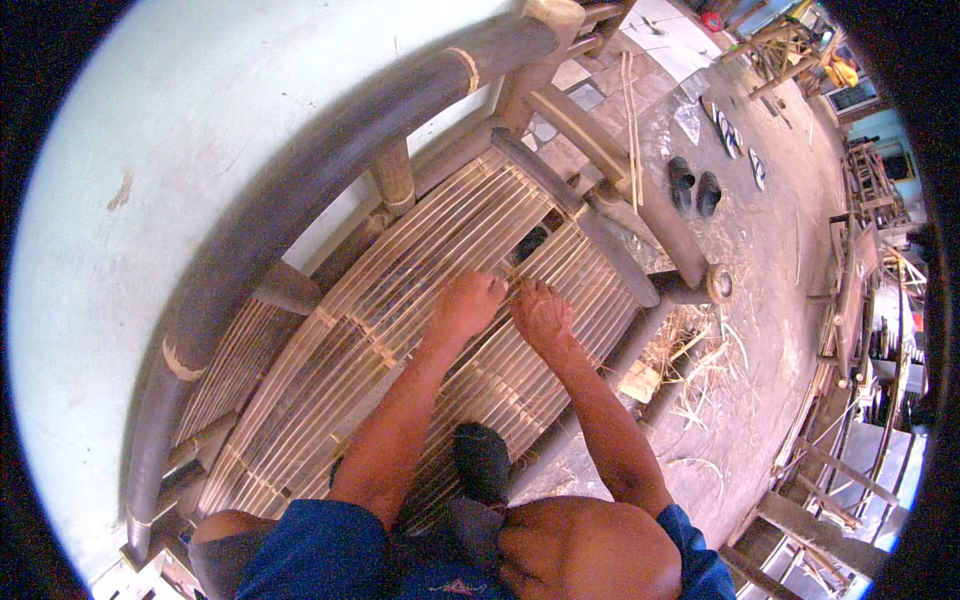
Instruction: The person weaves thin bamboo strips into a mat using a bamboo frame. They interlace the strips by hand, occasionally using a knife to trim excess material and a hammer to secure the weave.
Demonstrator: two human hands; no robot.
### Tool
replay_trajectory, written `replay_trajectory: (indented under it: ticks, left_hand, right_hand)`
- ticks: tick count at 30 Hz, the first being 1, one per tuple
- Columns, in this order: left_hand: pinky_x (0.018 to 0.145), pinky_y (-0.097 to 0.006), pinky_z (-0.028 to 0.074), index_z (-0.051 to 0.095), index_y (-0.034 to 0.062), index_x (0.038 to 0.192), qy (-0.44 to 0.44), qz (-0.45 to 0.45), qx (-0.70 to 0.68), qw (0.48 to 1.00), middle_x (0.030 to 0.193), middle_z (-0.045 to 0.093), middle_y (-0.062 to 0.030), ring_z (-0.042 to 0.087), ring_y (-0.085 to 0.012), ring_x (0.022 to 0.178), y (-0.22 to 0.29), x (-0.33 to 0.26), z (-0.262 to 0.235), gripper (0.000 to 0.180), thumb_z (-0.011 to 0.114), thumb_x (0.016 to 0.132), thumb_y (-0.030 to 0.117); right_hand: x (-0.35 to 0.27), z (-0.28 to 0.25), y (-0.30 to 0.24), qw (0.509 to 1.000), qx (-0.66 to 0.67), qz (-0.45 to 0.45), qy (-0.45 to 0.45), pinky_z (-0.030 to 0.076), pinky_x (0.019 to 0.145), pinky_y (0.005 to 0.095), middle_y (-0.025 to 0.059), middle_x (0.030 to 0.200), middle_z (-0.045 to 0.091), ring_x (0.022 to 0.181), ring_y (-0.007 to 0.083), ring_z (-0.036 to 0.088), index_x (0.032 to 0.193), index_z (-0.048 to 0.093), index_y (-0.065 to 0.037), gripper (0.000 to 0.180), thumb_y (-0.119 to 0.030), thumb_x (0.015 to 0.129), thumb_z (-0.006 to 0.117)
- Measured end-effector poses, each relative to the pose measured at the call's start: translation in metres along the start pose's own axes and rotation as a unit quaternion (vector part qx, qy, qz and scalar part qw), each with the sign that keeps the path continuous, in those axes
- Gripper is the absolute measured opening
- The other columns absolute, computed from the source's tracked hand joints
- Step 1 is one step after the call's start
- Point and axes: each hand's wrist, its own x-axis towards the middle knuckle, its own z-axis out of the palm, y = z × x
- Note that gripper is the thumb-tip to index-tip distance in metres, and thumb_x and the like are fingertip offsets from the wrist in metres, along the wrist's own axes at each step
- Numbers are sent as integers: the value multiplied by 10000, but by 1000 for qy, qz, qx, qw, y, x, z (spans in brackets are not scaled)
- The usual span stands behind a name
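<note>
Blue shorts (pixel 320 555) and bare knees sat closest to my view, with a dark cloth (pixel 482 462) lying between the legs. From there both forearms reached forward onto the slatted seat (pixel 420 290) of a large bamboo bench (pixel 300 190). That seat, made of thin pale bamboo strips running side by side, filled the middle of the picture, framed by thick dark poles and set against a pale wall (pixel 150 150).

My left hand (pixel 466 306) lay palm down on the strips, fingers spread and pressing flat, its grip wide and closed on nothing. My right hand (pixel 541 316) rested just beside it, fingers curled toward the gap (pixel 530 243) where some strips were missing; whether that grip pinched a strip I could not tell, since the fingertips blurred into the slats.

To do this well, I judged that the left palm should hold the neighbouring strips level while the right fingers worked one strip at a time, keeping it parallel with the rest and tight against its neighbour.

Beyond the bench, bamboo shavings (pixel 700 370) littered the concrete floor (pixel 770 260), a pair of dark sandals (pixel 694 185) stood well apart, and more bamboo frames (pixel 860 300) were stacked at the right.
</note>
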Motion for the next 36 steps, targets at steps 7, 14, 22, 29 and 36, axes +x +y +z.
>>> replay_trajectory:
  ticks: [7,14,22,29,36]
  left_hand:
    - [766,-560,503,666,-10,895,58,-46,-31,997,869,662,-277,644,-465,816,-14,13,44,386,544,928,355]
    - [829,-563,493,645,-10,998,72,-13,-69,995,957,662,-271,638,-468,887,-35,32,77,382,480,965,332]
    - [893,-564,475,640,61,1083,-63,-97,-113,987,1081,650,-268,629,-464,987,-35,35,84,357,442,976,338]
    - [863,-588,490,642,63,1070,-65,-128,-112,983,988,674,-264,644,-472,952,-31,36,85,357,423,978,330]
    - [807,-568,529,637,75,1045,1,-83,-38,996,940,679,-268,669,-452,890,-32,31,95,352,453,984,369]
  right_hand:
    - [-2,0,19,991,125,42,-35,556,689,511,222,867,690,826,386,689,1086,619,-50,320,-323,957,514]
    - [-17,-29,30,887,425,111,-140,518,736,431,197,824,662,780,319,649,962,678,0,367,-349,960,564]
    - [47,-19,17,795,595,120,1,482,889,318,58,952,671,975,149,608,967,695,-17,291,-290,964,597]
    - [103,-15,11,607,756,243,27,451,603,364,29,673,472,583,190,483,816,493,-81,221,-244,961,530]
    - [96,-20,5,572,773,274,29,365,549,352,3,607,370,550,161,393,765,447,-103,236,-235,944,527]
